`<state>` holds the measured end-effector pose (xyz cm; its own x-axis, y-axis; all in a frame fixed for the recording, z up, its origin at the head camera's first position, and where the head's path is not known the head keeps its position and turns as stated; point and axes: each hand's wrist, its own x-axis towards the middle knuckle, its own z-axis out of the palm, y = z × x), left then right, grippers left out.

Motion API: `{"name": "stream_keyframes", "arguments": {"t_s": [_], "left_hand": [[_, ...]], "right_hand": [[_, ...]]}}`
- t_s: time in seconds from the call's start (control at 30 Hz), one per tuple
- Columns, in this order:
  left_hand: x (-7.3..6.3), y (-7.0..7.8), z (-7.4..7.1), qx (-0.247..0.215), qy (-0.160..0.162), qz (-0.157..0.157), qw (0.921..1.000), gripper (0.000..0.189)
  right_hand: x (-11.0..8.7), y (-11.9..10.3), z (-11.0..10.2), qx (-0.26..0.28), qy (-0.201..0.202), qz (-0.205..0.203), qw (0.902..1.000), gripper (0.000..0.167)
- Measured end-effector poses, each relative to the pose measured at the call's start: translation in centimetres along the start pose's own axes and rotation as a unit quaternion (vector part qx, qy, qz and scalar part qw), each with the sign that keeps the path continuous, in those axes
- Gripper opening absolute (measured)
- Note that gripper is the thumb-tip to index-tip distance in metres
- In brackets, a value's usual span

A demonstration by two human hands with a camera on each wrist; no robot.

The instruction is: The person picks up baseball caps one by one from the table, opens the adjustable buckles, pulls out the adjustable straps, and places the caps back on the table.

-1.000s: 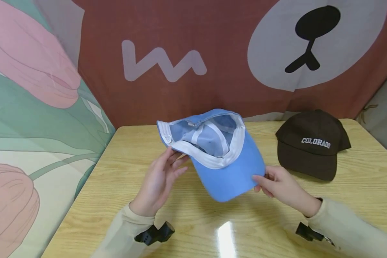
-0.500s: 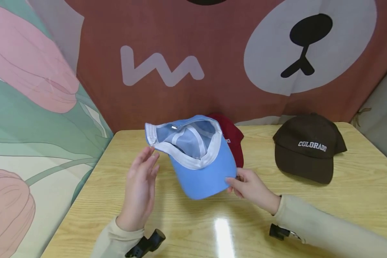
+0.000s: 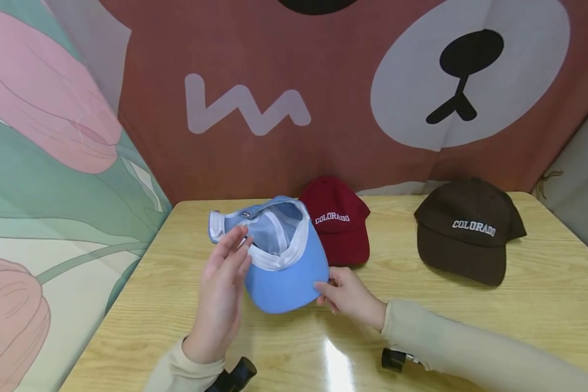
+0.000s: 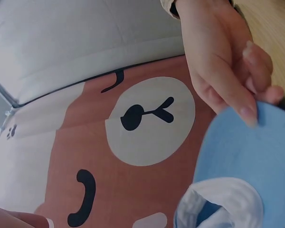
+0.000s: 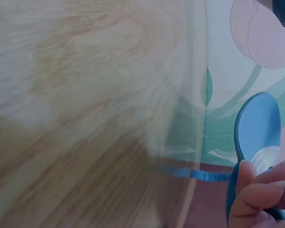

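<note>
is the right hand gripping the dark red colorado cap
No, the right hand pinches the brim of the blue baseball cap, while the dark red Colorado cap rests on the table.

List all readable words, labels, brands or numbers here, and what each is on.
"COLORADO": white lettering on the front of the dark red cap.
"COLORADO": white lettering on the front of the dark brown cap.
Blue cap: no readable text.

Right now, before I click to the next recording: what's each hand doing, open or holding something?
Left hand: open, gripping nothing.
Right hand: pinching the blue cap by its brim.
</note>
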<state>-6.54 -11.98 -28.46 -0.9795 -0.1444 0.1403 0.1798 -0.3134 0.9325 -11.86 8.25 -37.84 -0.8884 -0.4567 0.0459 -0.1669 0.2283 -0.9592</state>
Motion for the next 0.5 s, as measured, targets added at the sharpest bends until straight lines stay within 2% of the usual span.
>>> {"name": "stream_keyframes", "arguments": {"t_s": [0.3, 0.5], "left_hand": [[-0.5, -0.6, 0.1, 0.007, -0.016, -0.009, 0.9998, 0.049], [-0.6, -0.9, 0.1, 0.014, -0.023, -0.014, 0.9995, 0.050]], "right_hand": [[1.3, 0.2, 1.8, 0.099, -0.022, 0.037, 0.9941, 0.013], [2.5, 0.6, 2.8, 0.114, -0.017, 0.057, 0.9917, 0.018]]}}
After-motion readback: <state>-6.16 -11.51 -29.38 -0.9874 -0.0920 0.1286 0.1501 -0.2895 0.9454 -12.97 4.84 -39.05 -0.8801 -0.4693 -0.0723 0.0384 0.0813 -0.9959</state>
